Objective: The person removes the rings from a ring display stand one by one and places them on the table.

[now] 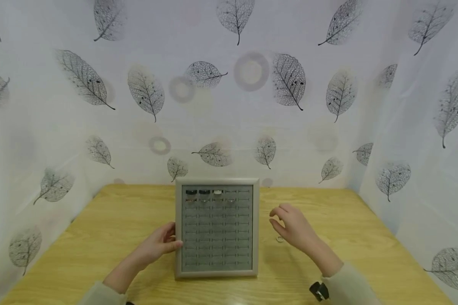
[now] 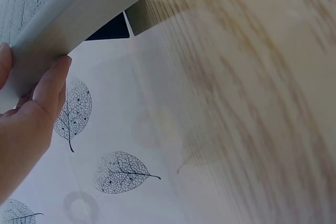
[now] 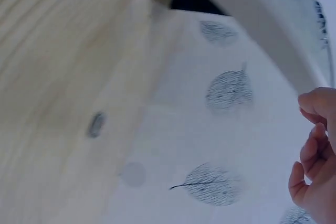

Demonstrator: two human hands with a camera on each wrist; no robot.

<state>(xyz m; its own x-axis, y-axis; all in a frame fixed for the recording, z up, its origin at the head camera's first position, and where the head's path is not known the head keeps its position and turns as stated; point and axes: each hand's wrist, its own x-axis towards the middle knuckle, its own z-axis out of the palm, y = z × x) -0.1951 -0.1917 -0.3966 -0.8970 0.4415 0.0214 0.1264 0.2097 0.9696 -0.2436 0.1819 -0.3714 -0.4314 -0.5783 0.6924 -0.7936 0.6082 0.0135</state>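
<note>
A framed ring display board stands upright on the table, its grey padded face crossed by rows of slots. Two black rings and a white ring sit in the top row; several thin rings are in the row below. My left hand grips the frame's left edge, thumb in front and fingers behind, as the left wrist view also shows. To the right of the board, my right hand hovers with loosely bent fingers and nothing visible between them. A single ring lies on the table just below it.
The wooden table meets white leaf-patterned sheets at the back and both sides. Behind the frame, a dark stand shows in the left wrist view. A black device is by my right sleeve.
</note>
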